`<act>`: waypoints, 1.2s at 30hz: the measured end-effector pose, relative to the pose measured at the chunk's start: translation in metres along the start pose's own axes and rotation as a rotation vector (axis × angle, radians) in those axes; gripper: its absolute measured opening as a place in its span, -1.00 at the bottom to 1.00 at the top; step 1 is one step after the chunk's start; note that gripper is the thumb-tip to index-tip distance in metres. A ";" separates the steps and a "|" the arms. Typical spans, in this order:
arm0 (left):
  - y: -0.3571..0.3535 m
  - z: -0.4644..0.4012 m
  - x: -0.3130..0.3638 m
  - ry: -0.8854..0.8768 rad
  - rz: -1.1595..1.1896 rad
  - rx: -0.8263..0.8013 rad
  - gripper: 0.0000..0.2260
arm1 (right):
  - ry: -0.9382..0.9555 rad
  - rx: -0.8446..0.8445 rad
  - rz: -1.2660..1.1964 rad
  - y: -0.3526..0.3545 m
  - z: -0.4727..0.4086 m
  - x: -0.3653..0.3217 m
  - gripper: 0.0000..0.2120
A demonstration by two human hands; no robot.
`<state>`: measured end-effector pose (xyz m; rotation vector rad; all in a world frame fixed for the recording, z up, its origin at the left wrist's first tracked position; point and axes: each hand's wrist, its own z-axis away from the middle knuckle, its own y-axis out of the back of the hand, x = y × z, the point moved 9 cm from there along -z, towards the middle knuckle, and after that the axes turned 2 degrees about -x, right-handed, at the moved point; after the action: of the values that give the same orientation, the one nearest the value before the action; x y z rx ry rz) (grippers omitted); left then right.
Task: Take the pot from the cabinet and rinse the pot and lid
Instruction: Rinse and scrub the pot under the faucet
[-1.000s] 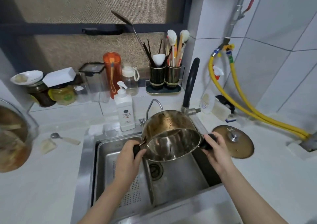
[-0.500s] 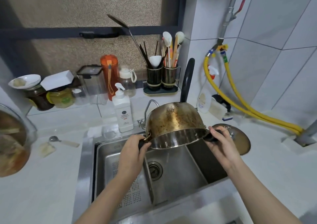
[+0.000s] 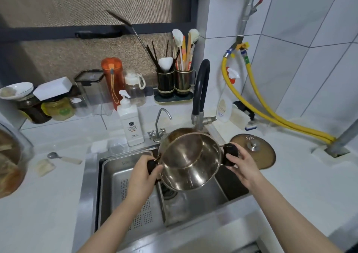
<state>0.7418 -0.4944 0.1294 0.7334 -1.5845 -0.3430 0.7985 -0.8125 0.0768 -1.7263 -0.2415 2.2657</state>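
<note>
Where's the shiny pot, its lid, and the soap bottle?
pot [image 3: 190,162], head view, on its shiny inside wall.
lid [image 3: 260,154], head view, on its brown top beside the knob.
soap bottle [image 3: 131,125], head view, on its white body.

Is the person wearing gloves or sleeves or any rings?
No. Both the left hand and the right hand are bare, with no gloves, rings, watch or bracelets showing. Both forearms are bare too, with no sleeves in view.

Your bare left hand [image 3: 142,177] and bare right hand [image 3: 243,167]: forearms uncovered, no sleeves, gloves, rings or watch visible.
</note>
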 end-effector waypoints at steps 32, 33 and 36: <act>-0.261 0.035 0.114 0.842 0.785 -0.503 -0.94 | -0.025 0.501 0.089 0.303 0.013 -0.088 -0.61; -0.268 0.038 0.120 0.842 0.766 -0.521 -0.93 | -0.021 0.521 0.095 0.312 0.017 -0.092 -0.62; -0.289 0.044 0.130 0.841 0.711 -0.555 -0.84 | -0.023 0.558 0.143 0.331 0.025 -0.104 -0.64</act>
<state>0.7727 -0.8022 0.0471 -0.1530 -0.7886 0.0699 0.7597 -1.1587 0.0797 -1.4522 0.4819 2.1635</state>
